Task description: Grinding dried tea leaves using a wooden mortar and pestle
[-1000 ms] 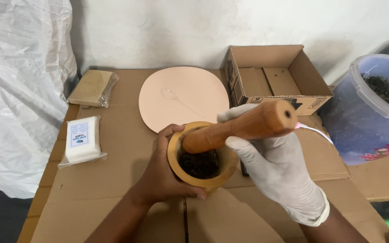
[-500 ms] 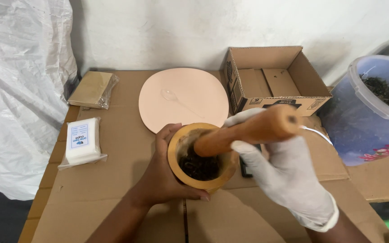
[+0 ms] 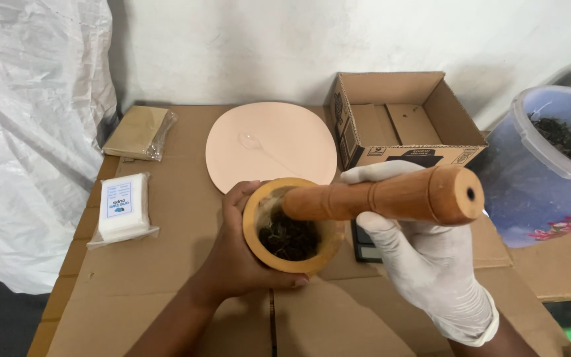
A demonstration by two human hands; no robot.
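Wrapped around the round wooden mortar (image 3: pixel 292 225), my bare left hand (image 3: pixel 236 258) steadied it near the front edge of the cardboard-covered table (image 3: pixel 166 291). My white-gloved right hand (image 3: pixel 424 258) gripped the turned wooden pestle (image 3: pixel 381 198), its tip down among dark dried leaves (image 3: pixel 289 238). I saw a pale pink round plate (image 3: pixel 272 145) lying just behind.

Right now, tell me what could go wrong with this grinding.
1. The pestle leans steeply over the mortar rim, so a hard push might tip the mortar, though the left hand wraps it.
2. Dark herbs sit near the rim and could spill onto the cardboard.
3. The right hand wears a loose glove, so it might slip.
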